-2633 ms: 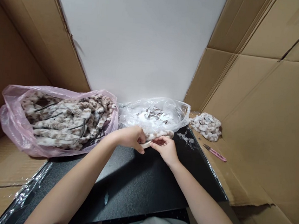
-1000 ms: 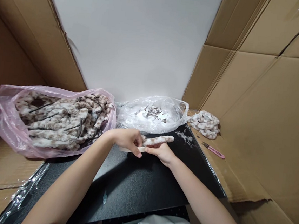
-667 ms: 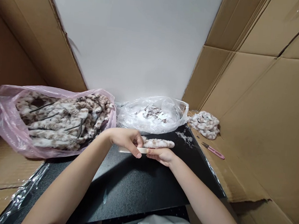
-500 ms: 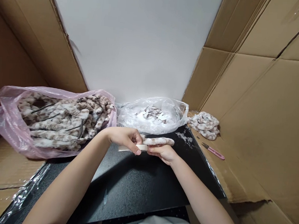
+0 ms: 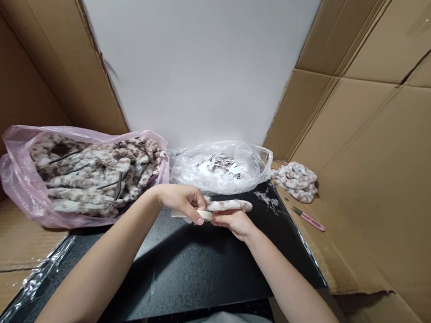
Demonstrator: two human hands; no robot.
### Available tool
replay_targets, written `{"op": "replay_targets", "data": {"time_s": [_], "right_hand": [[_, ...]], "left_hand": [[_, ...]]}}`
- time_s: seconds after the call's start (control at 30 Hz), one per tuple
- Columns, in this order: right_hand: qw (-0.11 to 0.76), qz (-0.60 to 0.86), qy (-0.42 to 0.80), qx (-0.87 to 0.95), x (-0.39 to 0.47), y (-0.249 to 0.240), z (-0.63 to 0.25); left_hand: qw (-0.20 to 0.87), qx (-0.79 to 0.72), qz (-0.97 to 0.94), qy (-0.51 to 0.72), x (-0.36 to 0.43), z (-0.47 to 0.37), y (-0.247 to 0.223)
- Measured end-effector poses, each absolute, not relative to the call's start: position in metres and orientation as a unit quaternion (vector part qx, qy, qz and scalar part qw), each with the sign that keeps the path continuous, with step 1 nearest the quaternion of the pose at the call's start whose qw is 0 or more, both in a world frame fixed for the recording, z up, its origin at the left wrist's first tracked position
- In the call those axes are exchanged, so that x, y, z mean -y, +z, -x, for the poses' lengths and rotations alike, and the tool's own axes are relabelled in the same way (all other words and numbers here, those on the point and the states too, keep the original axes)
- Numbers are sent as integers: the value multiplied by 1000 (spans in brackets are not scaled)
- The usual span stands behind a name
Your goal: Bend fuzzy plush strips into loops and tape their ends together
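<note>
While the left hand (image 5: 183, 201) pinches a white band (image 5: 205, 215), the furry strip (image 5: 232, 205) points from it toward three o'clock, at twelve o'clock of the right hand (image 5: 237, 223), whose fingers meet the band; their exact grip I cannot tell.

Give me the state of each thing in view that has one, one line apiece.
Left hand: closed on the white band.
Right hand: closed at the furry strip.
White band: curved, held.
Furry strip: held, far end free.
Pink bag: open, filled with furry pieces.
Clear bag: open, holding scraps.
Furry bundle: heaped on the cardboard.
Pink-handled snips: lying unheld.
Loose fluff: scattered.
</note>
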State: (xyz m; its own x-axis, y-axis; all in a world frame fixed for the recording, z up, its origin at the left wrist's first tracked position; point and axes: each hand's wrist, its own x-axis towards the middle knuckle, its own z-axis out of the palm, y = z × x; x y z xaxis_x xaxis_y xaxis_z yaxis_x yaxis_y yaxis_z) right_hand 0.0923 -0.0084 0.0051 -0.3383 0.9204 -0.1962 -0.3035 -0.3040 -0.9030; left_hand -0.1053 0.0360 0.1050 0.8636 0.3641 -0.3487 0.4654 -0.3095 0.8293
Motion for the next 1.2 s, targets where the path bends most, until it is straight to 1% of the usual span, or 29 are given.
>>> {"op": "replay_targets", "data": {"time_s": [0.3, 0.43, 0.67, 0.8, 0.93, 1.0, 1.2], "right_hand": [[443, 371, 703, 416, 9, 3, -85], [435, 376, 708, 411, 9, 3, -85], [437, 342, 725, 409, 8, 13, -91], [461, 389, 672, 428, 7, 15, -95], [415, 392, 691, 444, 6, 14, -98], [406, 402, 689, 446, 6, 13, -99], [433, 442, 656, 431, 4, 11, -98]], "left_hand": [[510, -282, -811, -52, -36, 105, 102], [493, -296, -816, -53, -34, 102, 104], [484, -344, -803, -56, -38, 103, 99], [502, -329, -799, -38, -40, 103, 96], [511, -311, -801, -30, -39, 102, 97], [510, -314, -800, -25, -39, 102, 97], [495, -326, -805, -33, -39, 101, 98]]}}
